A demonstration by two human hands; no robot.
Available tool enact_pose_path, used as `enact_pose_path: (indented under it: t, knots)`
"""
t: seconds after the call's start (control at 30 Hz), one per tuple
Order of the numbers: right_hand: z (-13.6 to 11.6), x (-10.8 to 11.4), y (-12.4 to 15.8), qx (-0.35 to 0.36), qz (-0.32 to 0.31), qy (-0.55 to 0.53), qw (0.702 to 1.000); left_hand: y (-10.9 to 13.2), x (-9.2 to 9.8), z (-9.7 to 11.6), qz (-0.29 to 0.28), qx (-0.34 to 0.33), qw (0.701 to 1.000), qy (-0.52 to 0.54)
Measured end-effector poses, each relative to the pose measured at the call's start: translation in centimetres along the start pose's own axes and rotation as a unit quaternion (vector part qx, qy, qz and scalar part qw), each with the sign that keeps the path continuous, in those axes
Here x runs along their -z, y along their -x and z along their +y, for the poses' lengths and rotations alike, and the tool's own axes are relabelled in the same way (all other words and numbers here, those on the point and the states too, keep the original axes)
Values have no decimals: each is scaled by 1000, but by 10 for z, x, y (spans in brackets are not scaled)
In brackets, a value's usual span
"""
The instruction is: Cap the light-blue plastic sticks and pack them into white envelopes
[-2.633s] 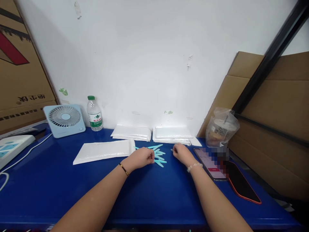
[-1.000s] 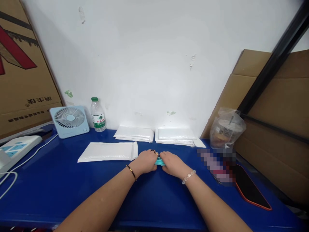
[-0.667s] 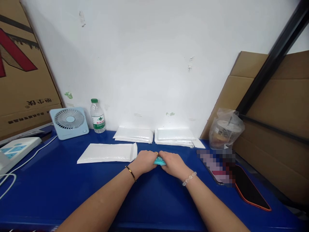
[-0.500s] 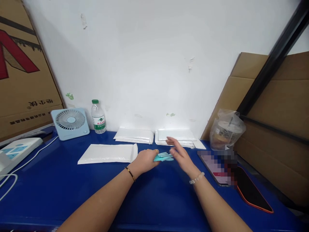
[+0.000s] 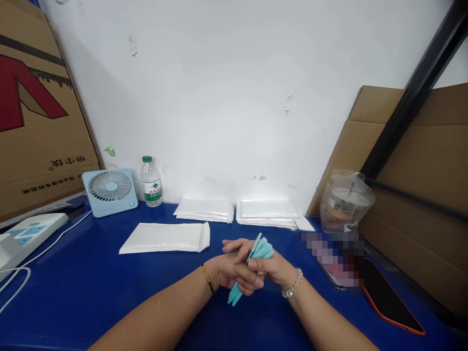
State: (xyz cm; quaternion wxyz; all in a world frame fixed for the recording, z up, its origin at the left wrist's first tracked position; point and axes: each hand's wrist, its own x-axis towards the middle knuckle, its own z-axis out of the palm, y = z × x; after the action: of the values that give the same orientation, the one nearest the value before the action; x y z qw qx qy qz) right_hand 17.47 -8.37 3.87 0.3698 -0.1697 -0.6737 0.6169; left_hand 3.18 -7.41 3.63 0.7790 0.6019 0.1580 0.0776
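Observation:
A bundle of thin turquoise sticks [image 5: 262, 249] stands tilted between my two hands, its lower ends [image 5: 234, 294] poking out below the fingers. What kind of sticks they are I cannot make out. My left hand [image 5: 234, 274] is wrapped round the lower part. From the other side my right hand [image 5: 268, 265] closes on the upper part, thumb across the sticks and some fingers stretched over my left hand. Left of them, a white padded mailer [image 5: 164, 237] lies flat on the blue table [image 5: 91, 287].
Two stacks of white mailers [image 5: 204, 208] [image 5: 268, 209] lie against the wall. At back left are a blue fan [image 5: 111, 187], a water bottle [image 5: 151, 183] and a power strip [image 5: 32, 234]. At right are a bagged drink cup [image 5: 345, 204] and two phones [image 5: 393, 297] [image 5: 331, 261].
The sticks have turned from lying nearly level to steeply tilted, and came nearer to me. My right hand, open beside them before, has closed on them together with my left.

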Motion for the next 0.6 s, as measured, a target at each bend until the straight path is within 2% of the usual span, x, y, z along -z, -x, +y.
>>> enact_pose_path:
  t: [0.03,0.1,0.17,0.23,0.27,0.33,0.37,0.4,0.47,0.53,0.6]
  knots:
    - [-3,-2,0,5,14,-2,1000,1,0,2,1,-7,999,-37]
    - [-7,0,0,33,81,-21,996,8,6,10,32,-30,984,-171]
    - [-11,8,0,74,167,-61,981,24,22,19,116,-48,936,-329]
    - [-14,21,0,111,251,-83,958,48,45,26,299,-43,845,-441]
    - [-15,28,1,124,290,-76,946,62,58,28,363,-6,790,-494]
    - [-13,40,2,138,356,-37,924,88,83,29,431,128,695,-561]
    - [-10,44,2,138,382,-13,914,99,94,27,436,192,670,-570]
    - [-5,48,2,130,401,11,907,108,104,25,429,240,661,-568]
    - [8,50,1,87,417,58,903,120,118,18,401,289,674,-549]
    - [20,49,0,32,401,101,910,124,126,12,380,294,694,-536]
    - [26,45,-1,12,384,109,917,124,130,9,372,287,697,-542]
